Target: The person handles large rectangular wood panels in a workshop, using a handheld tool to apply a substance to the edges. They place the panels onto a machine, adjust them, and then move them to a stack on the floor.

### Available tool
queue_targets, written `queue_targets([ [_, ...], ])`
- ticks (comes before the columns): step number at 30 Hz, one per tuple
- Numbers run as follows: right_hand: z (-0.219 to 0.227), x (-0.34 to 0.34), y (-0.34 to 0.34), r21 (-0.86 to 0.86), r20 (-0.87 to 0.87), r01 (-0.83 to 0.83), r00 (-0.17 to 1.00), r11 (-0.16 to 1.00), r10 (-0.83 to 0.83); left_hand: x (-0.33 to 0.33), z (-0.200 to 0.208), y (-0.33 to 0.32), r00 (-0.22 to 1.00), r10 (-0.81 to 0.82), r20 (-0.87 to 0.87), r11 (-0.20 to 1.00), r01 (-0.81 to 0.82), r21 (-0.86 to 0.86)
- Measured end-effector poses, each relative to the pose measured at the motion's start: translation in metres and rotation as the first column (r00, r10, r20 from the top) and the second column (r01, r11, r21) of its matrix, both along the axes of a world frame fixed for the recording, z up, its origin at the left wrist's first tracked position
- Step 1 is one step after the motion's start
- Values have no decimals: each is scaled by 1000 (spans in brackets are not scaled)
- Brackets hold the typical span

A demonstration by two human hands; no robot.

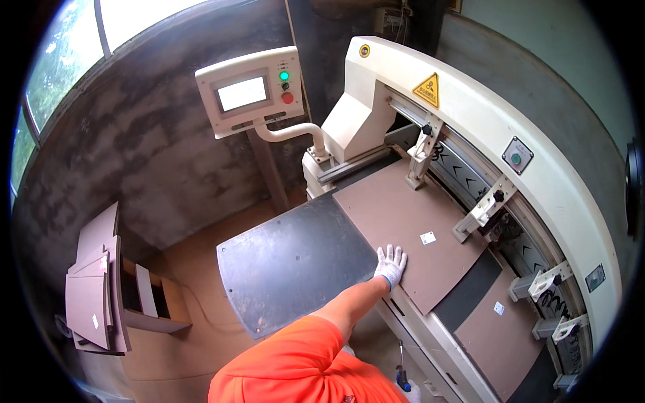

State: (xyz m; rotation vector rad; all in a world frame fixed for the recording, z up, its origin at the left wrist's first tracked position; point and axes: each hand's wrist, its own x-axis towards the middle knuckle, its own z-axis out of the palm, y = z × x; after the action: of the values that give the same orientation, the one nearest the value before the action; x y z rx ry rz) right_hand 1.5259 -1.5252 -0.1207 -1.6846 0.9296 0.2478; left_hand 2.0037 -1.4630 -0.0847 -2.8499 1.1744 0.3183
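Note:
My left hand [392, 265], in a white knitted glove with a blue cuff, lies with fingers spread on the near edge of a large brown panel [410, 215]. The panel rests on the bed of a white machine and carries a small white label [428, 238]. Low in the view, my right hand [414, 392], also gloved, is partly cut off by the lower edge. It grips the blue and black handle of a screwdriver [403, 380], whose thin shaft points up. White clamps [420, 161] stand along the panel's far edge.
A second labelled brown panel [500, 329] lies to the right. Left of my hand extends a dark support table [295, 262]. A control screen [243, 94] with buttons stands on a bent arm. Brown panels [94, 289] are stacked at far left beside an open wooden cabinet [178, 309].

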Motion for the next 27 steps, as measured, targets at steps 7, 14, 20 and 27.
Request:
queue_targets([
  [7,7,-31,13,-9,-23,143,989,990,-143,-4,1,-1,1000,15,22,1000,-16,25],
  [14,3,-60,19,-73,-53,229,971,971,-233,-8,4,-3,1000,26,-10,999,-25,32],
  [20,11,-50,29,-7,29,323,946,946,-322,11,-24,-5,998,58,21,993,-55,-107],
  [27,61,-27,52,-119,-3,438,897,891,-442,6,-22,-6,994,13,110,998,-19,53],
])
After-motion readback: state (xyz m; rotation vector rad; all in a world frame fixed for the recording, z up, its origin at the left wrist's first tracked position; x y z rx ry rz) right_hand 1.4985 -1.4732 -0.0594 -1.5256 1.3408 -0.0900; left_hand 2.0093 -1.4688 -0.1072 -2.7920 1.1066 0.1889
